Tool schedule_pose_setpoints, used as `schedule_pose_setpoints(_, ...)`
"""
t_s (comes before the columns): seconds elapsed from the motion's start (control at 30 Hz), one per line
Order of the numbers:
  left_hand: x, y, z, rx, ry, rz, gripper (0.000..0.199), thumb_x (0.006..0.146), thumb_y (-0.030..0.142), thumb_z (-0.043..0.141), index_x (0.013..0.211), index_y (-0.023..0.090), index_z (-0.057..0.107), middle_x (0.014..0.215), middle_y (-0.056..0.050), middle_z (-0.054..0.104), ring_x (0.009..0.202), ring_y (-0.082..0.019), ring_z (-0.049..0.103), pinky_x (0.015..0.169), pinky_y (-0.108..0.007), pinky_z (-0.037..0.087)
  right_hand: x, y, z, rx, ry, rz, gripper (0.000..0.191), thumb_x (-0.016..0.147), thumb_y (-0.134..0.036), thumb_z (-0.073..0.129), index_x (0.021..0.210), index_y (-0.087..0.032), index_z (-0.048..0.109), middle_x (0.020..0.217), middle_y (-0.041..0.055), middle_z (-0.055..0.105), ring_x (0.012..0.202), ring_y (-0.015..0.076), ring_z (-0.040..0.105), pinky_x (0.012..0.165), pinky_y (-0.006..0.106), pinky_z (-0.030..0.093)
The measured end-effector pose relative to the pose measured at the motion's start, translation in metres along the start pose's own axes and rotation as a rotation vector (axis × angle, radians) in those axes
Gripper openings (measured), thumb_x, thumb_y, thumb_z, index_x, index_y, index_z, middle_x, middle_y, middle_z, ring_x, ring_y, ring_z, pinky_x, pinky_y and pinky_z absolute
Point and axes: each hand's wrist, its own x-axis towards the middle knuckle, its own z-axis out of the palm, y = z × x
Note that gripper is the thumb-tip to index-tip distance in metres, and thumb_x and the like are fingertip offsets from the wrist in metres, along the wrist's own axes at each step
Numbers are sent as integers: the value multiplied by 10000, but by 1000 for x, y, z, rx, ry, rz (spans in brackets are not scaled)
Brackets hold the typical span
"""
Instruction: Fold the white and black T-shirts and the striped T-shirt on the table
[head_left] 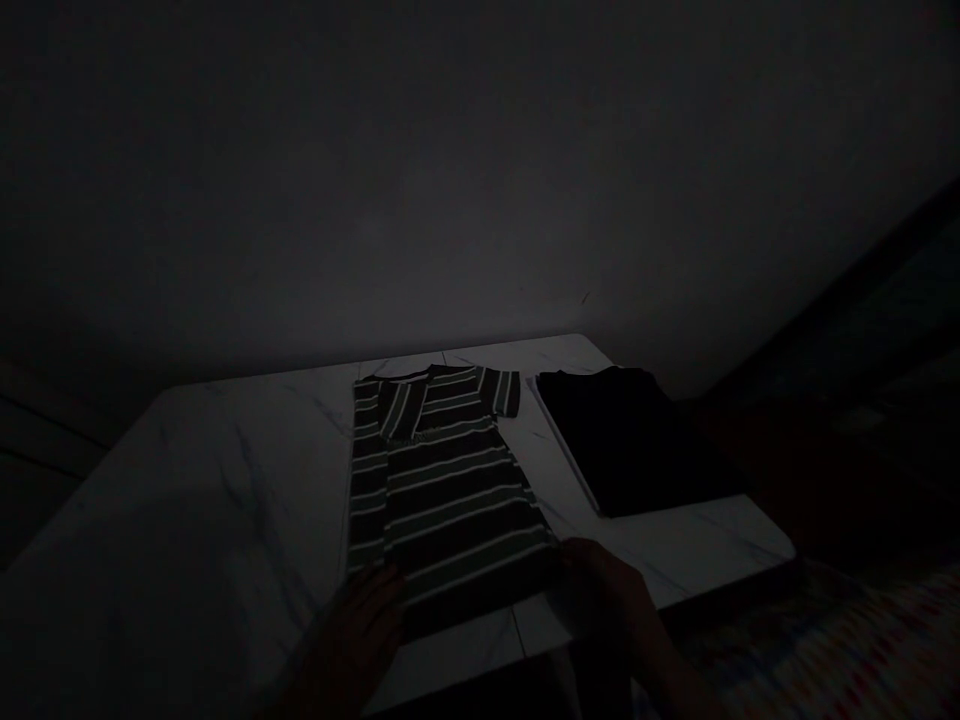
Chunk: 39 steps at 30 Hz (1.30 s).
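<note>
A dark T-shirt with pale horizontal stripes (450, 490) lies flat on a white marble-patterned table (225, 480), its sleeves at the far end and its side folded inward. My left hand (360, 630) is at the near left corner of the shirt's hem. At the near right corner lies my right hand (600, 590), touching the hem. The dim light hides how the fingers sit on the cloth.
To the right of the shirt, a folded black garment (630, 440) lies on a thin white flat board (570, 450). A patterned bedspread (847, 650) lies beyond the table's right edge. A plain wall (480, 200) stands behind.
</note>
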Motion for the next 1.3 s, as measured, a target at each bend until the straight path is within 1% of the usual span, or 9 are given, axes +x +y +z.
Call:
schedule_pose_setpoints(0.1, 1, 3, -7, 31, -47, 15, 305, 943, 281, 550, 1217, 237, 677, 1367, -42, 661, 1320, -216, 552, 1080, -366, 496, -12, 10, 3, -19, -82, -5, 414, 890, -125, 450, 1197, -265, 689, 1099, 61, 750, 979, 189, 726, 821, 263, 581)
schedule_pose_setpoints(0.23, 2, 1, -17, 68, -175, -28, 654, 955, 397, 518, 1545, 153, 379, 1576, -113, 445, 1435, -277, 428, 1102, -424, 474, -20, 17, 7, -121, -78, -101, 586, 839, -86, 463, 1372, -283, 608, 1242, 72, 710, 1097, 204, 692, 925, 292, 558)
schedule_pose_setpoints(0.37, 13, -24, -6, 31, -197, -173, 647, 1015, 312, 390, 1617, 204, 178, 1624, -83, 369, 1481, -248, 365, 1191, -447, 360, -11, 13, 9, -276, -31, -63, 531, 804, -73, 515, 1259, -287, 684, 1128, 77, 739, 1008, 208, 710, 837, 287, 579)
schedule_pose_setpoints(0.63, 45, -100, 47, 124, -270, -282, 607, 1033, 470, 344, 1562, 174, 352, 1578, -149, 433, 1450, -305, 412, 1154, -540, 353, -22, 16, 5, -370, -39, -68, 655, 752, -54, 530, 1355, -295, 607, 951, 40, 738, 794, 177, 714, 684, 242, 554)
schedule_pose_setpoints(0.8, 27, -100, 52, 174, -237, -232, 610, 1034, 477, 340, 1587, 222, 299, 1577, -112, 444, 1449, -274, 415, 1171, -519, 310, -40, 24, -1, -343, -114, -44, 664, 697, -59, 531, 1302, -307, 648, 1009, 45, 741, 844, 182, 727, 722, 234, 567)
schedule_pose_setpoints(0.93, 14, -101, 50, 171, -237, -211, 599, 1032, 484, 336, 1582, 248, 316, 1566, -99, 463, 1436, -257, 436, 1184, -489, 290, -35, 24, -20, -192, -231, 129, 426, 860, -168, 510, 1206, -318, 709, 1018, 40, 756, 873, 181, 738, 751, 237, 579)
schedule_pose_setpoints(1.03, 26, -115, 52, 153, -216, -257, 580, 1037, 456, 304, 1572, 235, 343, 1553, -105, 481, 1429, -257, 447, 1193, -493, 286, -1, 15, -33, -94, -152, 146, 375, 963, -279, 458, 1251, -274, 697, 1185, 88, 736, 1045, 217, 718, 890, 305, 579)
schedule_pose_setpoints(1.1, 48, -131, 56, 157, -186, -319, 578, 1033, 434, 290, 1552, 197, 384, 1549, -139, 479, 1441, -290, 430, 1183, -537, 297, 42, 1, -31, -72, -94, 77, 408, 985, -289, 420, 1309, -246, 664, 1259, 115, 706, 1126, 241, 688, 956, 370, 562)
schedule_pose_setpoints(1.3, 101, -169, 74, 198, -220, -471, 557, 1011, 347, 294, 1492, 127, 468, 1545, -220, 445, 1447, -374, 402, 1097, -660, 358, 206, -29, 31, -300, -151, -98, 506, 1019, -259, 369, 1504, -153, 465, 1544, 140, 477, 1432, 255, 429, 1187, 454, 345)
